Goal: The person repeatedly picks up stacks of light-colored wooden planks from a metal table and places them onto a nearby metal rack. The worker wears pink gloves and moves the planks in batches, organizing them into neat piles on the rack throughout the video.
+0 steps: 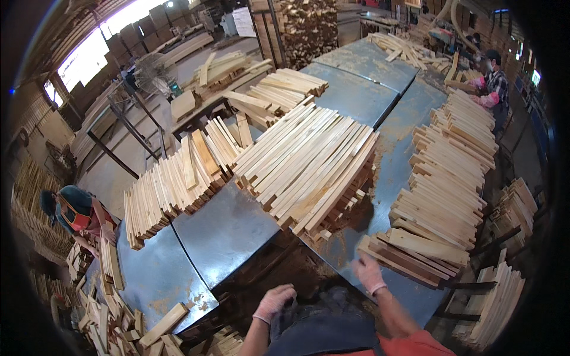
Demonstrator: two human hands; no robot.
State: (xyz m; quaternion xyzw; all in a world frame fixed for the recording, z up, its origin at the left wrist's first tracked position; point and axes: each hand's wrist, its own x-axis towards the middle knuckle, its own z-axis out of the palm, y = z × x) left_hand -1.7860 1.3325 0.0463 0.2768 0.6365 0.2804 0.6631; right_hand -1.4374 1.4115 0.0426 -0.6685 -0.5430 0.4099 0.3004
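Note:
My left hand (275,301), in a pale pinkish glove, hovers in front of my body beside the table edge. Its fingers are curled together and nothing shows in them. My right hand (368,273), gloved alike, is at the near-left end of a row of wooden slats (409,256). Its fingers are slightly smeared, so I cannot tell whether they grip or only touch the slat ends. Ahead of both hands lies a wide, layered stack of pale slats (312,163), set side by side across the metal tabletop (225,222).
More slats (172,187) line the table's far-left side. A loose heap of wood pieces (119,323) is at lower left. Co-workers stand at the left (80,216) and far right (496,86). Racks of slats (493,302) stand right of the table. Sawdust covers parts of the metal.

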